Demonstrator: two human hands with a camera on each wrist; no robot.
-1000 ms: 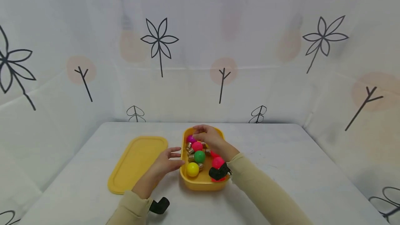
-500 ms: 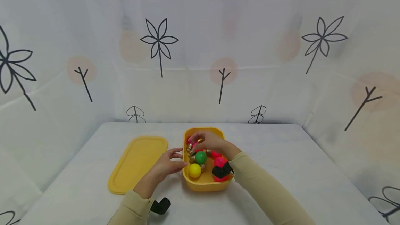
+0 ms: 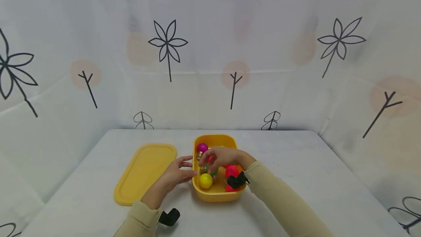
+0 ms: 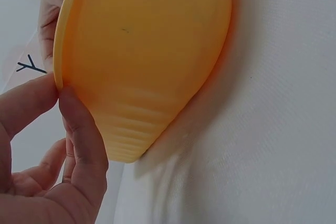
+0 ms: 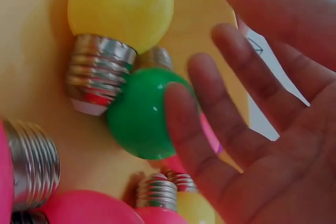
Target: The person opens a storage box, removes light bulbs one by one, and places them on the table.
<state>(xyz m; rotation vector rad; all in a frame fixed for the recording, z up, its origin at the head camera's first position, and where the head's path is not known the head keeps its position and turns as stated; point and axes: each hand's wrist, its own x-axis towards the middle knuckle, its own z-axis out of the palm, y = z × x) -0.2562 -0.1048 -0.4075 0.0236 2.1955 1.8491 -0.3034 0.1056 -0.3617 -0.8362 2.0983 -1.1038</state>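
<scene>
A yellow plastic tub [image 3: 215,196] holds several coloured light bulbs with metal screw bases. My left hand [image 3: 179,173] pinches the tub's left rim between thumb and finger, as the left wrist view shows. Over the middle of the tub, my right hand [image 3: 223,156] reaches down with spread, slightly bent fingers and nothing gripped. Its fingertips overlap the green bulb [image 5: 142,114] in the right wrist view. A yellow bulb [image 3: 205,181] lies just nearer, and a purple bulb [image 3: 202,148] sits at the far left corner. Pink bulbs [image 3: 232,171] lie along the right side, partly behind the wrist camera.
Left of the tub, a flat yellow lid [image 3: 144,171] lies on the white table [image 3: 296,185]. A white patterned cloth [image 3: 210,46] hangs behind the table and along both sides.
My right hand has moved from the tub's far end toward me, uncovering the purple bulb and covering part of the green one. The tub has shifted slightly right, my left hand with it.
</scene>
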